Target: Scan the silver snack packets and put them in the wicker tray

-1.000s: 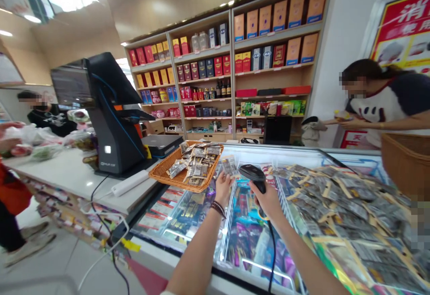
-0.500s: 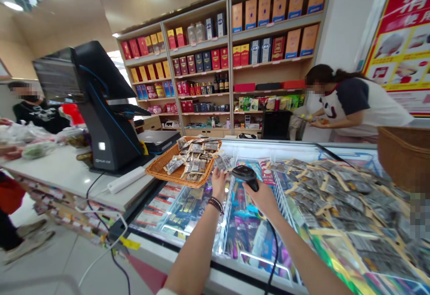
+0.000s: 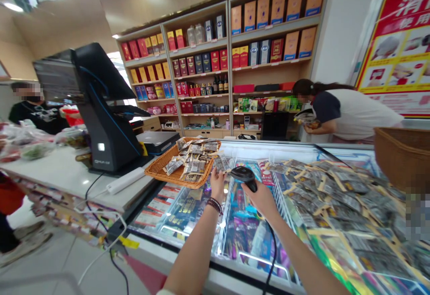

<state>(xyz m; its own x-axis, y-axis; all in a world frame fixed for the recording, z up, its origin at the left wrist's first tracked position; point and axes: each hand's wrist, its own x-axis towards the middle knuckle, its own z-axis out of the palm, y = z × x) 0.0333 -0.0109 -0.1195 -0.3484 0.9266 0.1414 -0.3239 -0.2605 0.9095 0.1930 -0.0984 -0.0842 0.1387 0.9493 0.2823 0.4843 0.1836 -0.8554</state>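
My right hand (image 3: pixel 263 199) is wrapped round a black handheld barcode scanner (image 3: pixel 244 176), whose cable runs down over the freezer edge. The scanner's head points left. My left hand (image 3: pixel 218 183), with a beaded bracelet on its wrist, pinches a small clear-and-tan snack packet (image 3: pixel 221 162) close in front of the scanner. Just left of that packet is a shallow wicker basket (image 3: pixel 157 173) with several similar packets in it. Many more packets (image 3: pixel 336 201) lie heaped over the freezer's right side.
Below my hands is a glass-topped chest freezer (image 3: pixel 188 241) with wire baskets of colourful packages. A checkout terminal (image 3: pixel 110 138) and a flat scale (image 3: pixel 157 140) stand on the left counter. A brown basket (image 3: pixel 396 156) sits at right. One person (image 3: pixel 349 107) bends behind the freezer; another (image 3: pixel 36 111) stands far left.
Both my hands hold nearly the same place, with the packet still by the scanner. The person behind the freezer has bent lower and shifted left, handling a packet.
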